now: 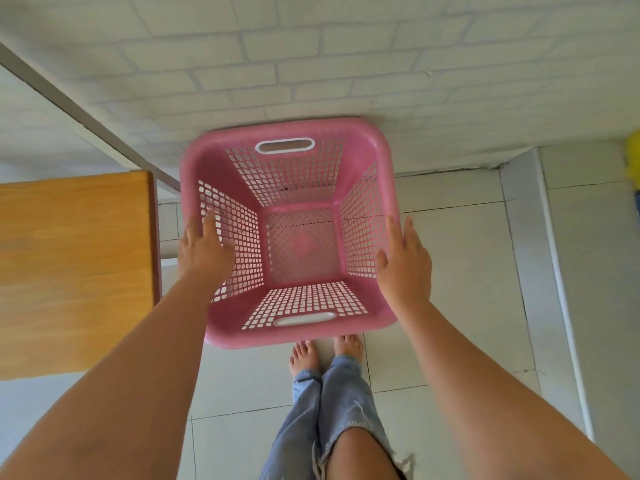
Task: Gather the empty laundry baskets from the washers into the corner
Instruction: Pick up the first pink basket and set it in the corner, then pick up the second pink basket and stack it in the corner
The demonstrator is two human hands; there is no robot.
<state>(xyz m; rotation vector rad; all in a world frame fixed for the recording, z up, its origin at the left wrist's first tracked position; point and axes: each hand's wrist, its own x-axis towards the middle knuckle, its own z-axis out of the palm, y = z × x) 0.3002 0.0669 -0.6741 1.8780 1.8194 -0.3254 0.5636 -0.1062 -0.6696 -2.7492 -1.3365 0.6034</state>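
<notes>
An empty pink plastic laundry basket (287, 128) with latticed walls and two white-edged handle slots stands upright in front of me, its far rim against the white brick wall (311, 64). My left hand (204, 251) lies over the basket's left rim, fingers straight and apart, thumb on the inner side. My right hand (403, 263) is at the right rim, fingers stretched forward, thumb inside. Neither hand curls around the rim. Whether the basket rests on the floor cannot be told.
A wooden table top (72, 265) reaches close to the basket on the left. My bare feet (304, 355) stand on the pale floor tiles just behind the basket. A white ledge (519, 188) runs along the right, and a yellow object (633, 157) shows at the right edge.
</notes>
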